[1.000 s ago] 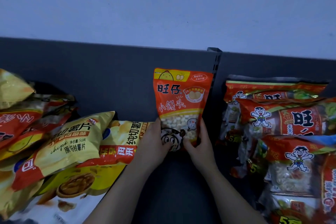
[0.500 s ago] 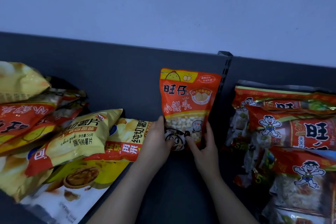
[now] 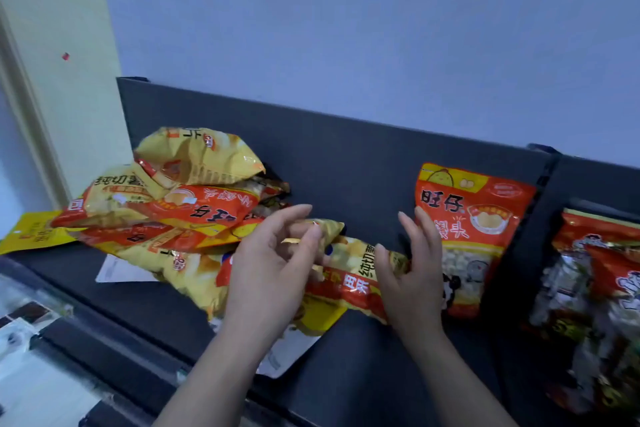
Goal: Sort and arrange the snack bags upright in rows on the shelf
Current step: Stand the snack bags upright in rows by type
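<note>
An orange snack bag (image 3: 481, 218) stands upright against the dark back panel (image 3: 346, 156) of the shelf, with no hand on it. My right hand (image 3: 412, 274) hovers just left of it, fingers straight and spread, over the end of a yellow chip bag (image 3: 353, 274) lying flat. My left hand (image 3: 273, 270) hangs above the same chip bag with relaxed fingers and holds nothing. Behind and to the left lies a loose heap of yellow and orange bags (image 3: 180, 198).
Right of a black divider (image 3: 540, 204), several red-and-clear snack bags (image 3: 595, 295) lie stacked. A flat yellow packet (image 3: 34, 232) pokes off the shelf's left end. The front lip of the shelf (image 3: 138, 333) runs diagonally below, with a pale wall behind.
Both hands have let go of the orange bag, which stays standing, and have moved left over the flat chip bag. The view has swung left and up.
</note>
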The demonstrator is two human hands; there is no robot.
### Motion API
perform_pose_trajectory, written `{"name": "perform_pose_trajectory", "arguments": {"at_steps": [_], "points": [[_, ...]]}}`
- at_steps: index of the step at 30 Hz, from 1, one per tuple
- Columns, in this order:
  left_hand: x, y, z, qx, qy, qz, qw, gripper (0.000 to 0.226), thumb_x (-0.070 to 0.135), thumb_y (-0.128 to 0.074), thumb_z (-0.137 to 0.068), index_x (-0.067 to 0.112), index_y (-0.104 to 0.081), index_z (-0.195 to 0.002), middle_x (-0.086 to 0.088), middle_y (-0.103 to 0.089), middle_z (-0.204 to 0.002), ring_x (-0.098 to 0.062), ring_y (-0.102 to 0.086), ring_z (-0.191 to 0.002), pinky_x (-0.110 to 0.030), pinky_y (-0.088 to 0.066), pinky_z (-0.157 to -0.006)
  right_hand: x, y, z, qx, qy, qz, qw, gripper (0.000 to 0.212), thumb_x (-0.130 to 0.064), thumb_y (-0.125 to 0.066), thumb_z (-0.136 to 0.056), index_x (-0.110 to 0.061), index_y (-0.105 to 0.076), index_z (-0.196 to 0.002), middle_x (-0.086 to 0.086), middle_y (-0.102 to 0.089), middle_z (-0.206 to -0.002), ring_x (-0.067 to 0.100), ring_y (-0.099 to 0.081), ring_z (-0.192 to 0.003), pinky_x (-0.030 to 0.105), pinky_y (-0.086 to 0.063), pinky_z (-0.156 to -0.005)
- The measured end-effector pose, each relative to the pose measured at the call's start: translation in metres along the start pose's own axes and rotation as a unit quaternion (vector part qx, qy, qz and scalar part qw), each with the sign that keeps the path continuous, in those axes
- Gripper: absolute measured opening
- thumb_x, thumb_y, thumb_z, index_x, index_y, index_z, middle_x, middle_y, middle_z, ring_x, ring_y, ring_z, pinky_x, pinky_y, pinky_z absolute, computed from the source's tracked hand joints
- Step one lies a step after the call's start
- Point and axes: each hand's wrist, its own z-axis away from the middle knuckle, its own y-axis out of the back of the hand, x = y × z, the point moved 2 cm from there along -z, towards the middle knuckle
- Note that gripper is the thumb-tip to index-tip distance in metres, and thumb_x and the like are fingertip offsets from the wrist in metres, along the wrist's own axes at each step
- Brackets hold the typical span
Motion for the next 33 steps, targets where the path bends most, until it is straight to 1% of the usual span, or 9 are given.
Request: {"name": "perform_pose_trajectory", "arguments": {"at_steps": [3, 6, 11, 14, 18, 21, 24, 29, 33], "points": [[0.008, 0.045, -0.015, 0.032, -0.025, -0.019, 0.999, 0.025, 0.019, -0.066, -0.092, 0.023, -0.065, -0.117, 0.006, -0.071, -0.084, -0.007, -0.070, -0.074, -0.026, -0.058, -0.060, -0.043, -0.027, -0.013, -0.064, -0.032, -0.051, 0.996, 0.043, -0.016, -0.067, -0.089, -0.018, -0.057, -0.131, -0.006, -0.039, -0.147, 0.003, -0.035, -0.136, 0.016, -0.031, -0.109], [-0.004, 0.099, -0.038, 0.093, -0.038, -0.112, 0.989, 0.033, 0.027, -0.067, -0.091, 0.027, -0.061, -0.123, 0.017, -0.069, -0.087, 0.004, -0.064, -0.082, -0.021, -0.054, -0.070, -0.081, -0.060, -0.026, -0.174, -0.109, -0.086, 0.975, 0.047, -0.031, -0.064, -0.093, -0.023, -0.051, -0.137, -0.009, -0.038, -0.148, 0.004, -0.035, -0.136, 0.027, -0.035, -0.111], [-0.032, 0.176, -0.083, 0.187, -0.038, -0.244, 0.951, 0.062, 0.040, -0.073, -0.084, 0.024, -0.047, -0.138, 0.000, -0.057, -0.120, -0.020, -0.057, -0.111, -0.046, -0.051, -0.093, -0.125, -0.115, -0.048, -0.278, -0.183, -0.064, 0.941, 0.063, -0.046, -0.062, -0.091, -0.022, -0.041, -0.145, -0.006, -0.045, -0.146, 0.012, -0.044, -0.132, 0.035, -0.039, -0.109], [-0.038, 0.198, -0.118, 0.134, -0.023, -0.299, 0.944, 0.087, 0.048, -0.075, -0.080, 0.030, -0.028, -0.151, -0.007, -0.036, -0.146, -0.024, -0.044, -0.130, -0.042, -0.042, -0.105, -0.139, -0.136, -0.049, -0.322, -0.196, -0.003, 0.926, 0.059, -0.050, -0.067, -0.086, -0.014, -0.055, -0.131, -0.001, -0.062, -0.125, 0.015, -0.062, -0.110, 0.038, -0.052, -0.095], [-0.048, 0.209, -0.159, 0.033, -0.008, -0.363, 0.931, 0.085, 0.053, -0.070, -0.082, 0.032, -0.027, -0.152, -0.005, -0.027, -0.157, -0.028, -0.042, -0.136, -0.045, -0.041, -0.106, -0.157, -0.152, -0.040, -0.391, -0.183, 0.041, 0.901, 0.062, -0.060, -0.076, -0.071, -0.021, -0.063, -0.117, -0.009, -0.062, -0.111, 0.009, -0.061, -0.098, 0.037, -0.055, -0.088], [-0.058, 0.211, -0.173, -0.002, -0.024, -0.361, 0.932, 0.070, 0.049, -0.066, -0.086, 0.028, -0.040, -0.147, -0.004, -0.042, -0.149, -0.022, -0.046, -0.131, -0.040, -0.042, -0.104, -0.177, -0.155, -0.034, -0.431, -0.164, 0.031, 0.887, 0.076, -0.059, -0.080, -0.066, -0.024, -0.056, -0.129, -0.012, -0.051, -0.118, 0.007, -0.052, -0.107, 0.028, -0.048, -0.090], [-0.062, 0.211, -0.179, 0.002, -0.054, -0.354, 0.934, 0.062, 0.049, -0.064, -0.088, 0.028, -0.046, -0.144, -0.002, -0.049, -0.144, -0.022, -0.051, -0.126, -0.041, -0.045, -0.101, -0.187, -0.157, -0.032, -0.451, -0.125, 0.079, 0.880, 0.078, -0.056, -0.082, -0.066, -0.027, -0.055, -0.133, -0.011, -0.045, -0.126, 0.011, -0.047, -0.117, 0.031, -0.045, -0.098], [-0.067, 0.214, -0.176, 0.021, -0.077, -0.375, 0.924, 0.048, 0.046, -0.055, -0.095, 0.030, -0.052, -0.140, 0.000, -0.056, -0.140, -0.024, -0.055, -0.123, -0.041, -0.050, -0.093, -0.194, -0.157, -0.023, -0.423, -0.048, 0.116, 0.897, 0.028, -0.035, -0.066, -0.090, -0.027, -0.071, -0.116, -0.013, -0.061, -0.115, 0.009, -0.056, -0.111, 0.031, -0.050, -0.094], [-0.063, 0.218, -0.176, 0.066, -0.097, -0.313, 0.943, 0.028, 0.029, -0.052, -0.100, 0.022, -0.066, -0.123, 0.006, -0.066, -0.095, -0.021, -0.063, -0.091, -0.029, -0.044, -0.068, -0.189, -0.151, -0.028, -0.339, -0.048, 0.106, 0.934, 0.024, -0.028, -0.054, -0.099, -0.028, -0.071, -0.116, -0.010, -0.067, -0.118, 0.008, -0.061, -0.104, 0.032, -0.054, -0.089]]}}
